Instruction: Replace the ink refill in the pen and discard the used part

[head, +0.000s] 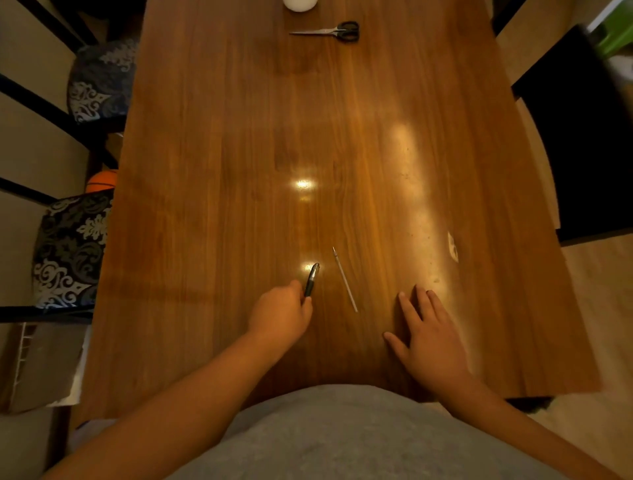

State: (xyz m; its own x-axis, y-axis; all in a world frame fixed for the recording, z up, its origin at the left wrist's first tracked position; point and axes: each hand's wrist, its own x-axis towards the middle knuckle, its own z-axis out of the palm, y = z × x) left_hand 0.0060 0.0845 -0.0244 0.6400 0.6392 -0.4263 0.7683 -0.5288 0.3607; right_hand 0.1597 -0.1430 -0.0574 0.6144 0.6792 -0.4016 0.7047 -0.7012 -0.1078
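A dark pen (312,279) points away from me on the wooden table (239,154), its near end pinched in the fingers of my left hand (281,313). Just to its right a thin pale ink refill (345,279) lies loose on the wood, slanted from far left to near right. My right hand (426,337) rests flat on the table to the right of the refill, fingers spread, holding nothing and not touching the refill.
Black-handled scissors (330,31) lie at the far end of the table, beside a white round object (299,4) at the top edge. Patterned chair cushions (70,246) stand along the left side. A dark chair (579,137) stands on the right.
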